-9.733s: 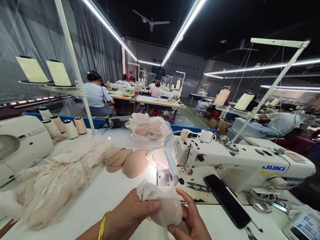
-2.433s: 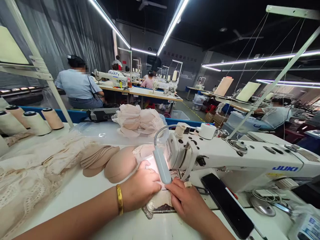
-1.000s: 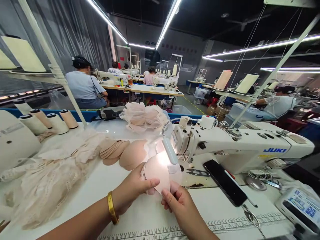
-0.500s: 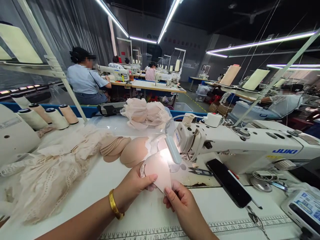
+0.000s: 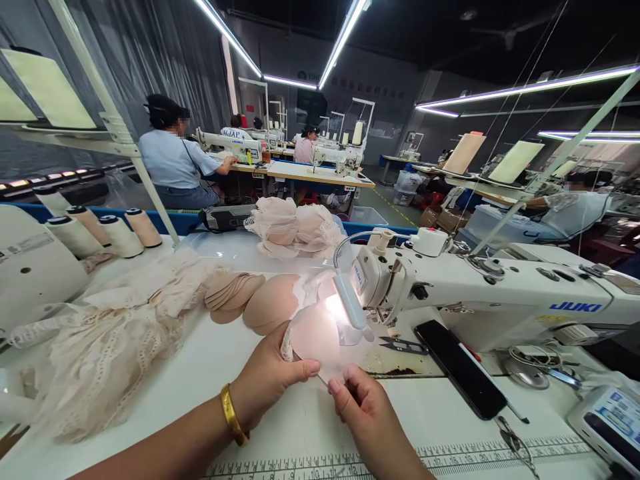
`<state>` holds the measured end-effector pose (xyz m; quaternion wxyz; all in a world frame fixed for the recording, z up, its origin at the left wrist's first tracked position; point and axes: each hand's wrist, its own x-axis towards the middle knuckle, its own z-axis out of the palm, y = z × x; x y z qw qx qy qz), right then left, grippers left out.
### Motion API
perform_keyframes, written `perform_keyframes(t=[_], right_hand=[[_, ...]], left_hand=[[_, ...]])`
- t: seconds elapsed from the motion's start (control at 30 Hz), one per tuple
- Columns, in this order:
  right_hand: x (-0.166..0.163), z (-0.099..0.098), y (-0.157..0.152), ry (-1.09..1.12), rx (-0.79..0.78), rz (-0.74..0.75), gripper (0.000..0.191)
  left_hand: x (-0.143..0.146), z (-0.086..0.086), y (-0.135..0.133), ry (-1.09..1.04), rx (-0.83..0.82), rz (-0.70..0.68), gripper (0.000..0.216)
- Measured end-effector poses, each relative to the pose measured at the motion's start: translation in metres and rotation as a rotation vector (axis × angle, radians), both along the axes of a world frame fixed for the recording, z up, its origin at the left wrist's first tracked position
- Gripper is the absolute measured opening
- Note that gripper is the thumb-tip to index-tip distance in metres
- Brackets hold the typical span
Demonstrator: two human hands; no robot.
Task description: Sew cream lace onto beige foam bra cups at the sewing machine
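A pale beige bra cup (image 5: 316,339) with lace along its left edge is held up in front of the sewing machine's needle area. My left hand (image 5: 273,377) grips the cup's left side, thumb on top and the other fingers mostly hidden beneath. At its lower right corner, my right hand (image 5: 363,403) pinches the edge between thumb and fingers. Just behind lie another bra cup (image 5: 273,303) and a fanned stack of beige cups (image 5: 233,297). The white sewing machine (image 5: 480,283) stands to the right, its lamp (image 5: 350,303) lighting the held cup.
Ruffled lace fabric (image 5: 120,347) covers the table's left side. More lace cups (image 5: 297,227) lie at the back. Thread snips (image 5: 404,345) and a black phone (image 5: 460,370) rest beneath the machine arm. A printed ruler (image 5: 450,457) runs along the front. A co-worker (image 5: 175,153) sits ahead.
Both hands keep hold of the bra cup, which has turned slightly; its upper part looks rounder now. The whole view has shifted a little, with the scene moving right.
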<state>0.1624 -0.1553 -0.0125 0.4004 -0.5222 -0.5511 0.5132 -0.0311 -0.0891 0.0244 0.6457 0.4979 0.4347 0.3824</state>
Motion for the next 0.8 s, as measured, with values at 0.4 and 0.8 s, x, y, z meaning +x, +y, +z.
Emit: perform_keyframes(t=[0.4,0.8], right_hand=[[0.001,-0.003,0.000,0.000,0.004,0.030,0.049],[0.010,0.036,0.020,-0.584,0.111,0.249,0.035]], left_hand=[[0.000,-0.002,-0.004,-0.015,0.058,-0.055,0.061],[-0.012,0.004,-0.016,0.694,1.225,-0.168,0.026]])
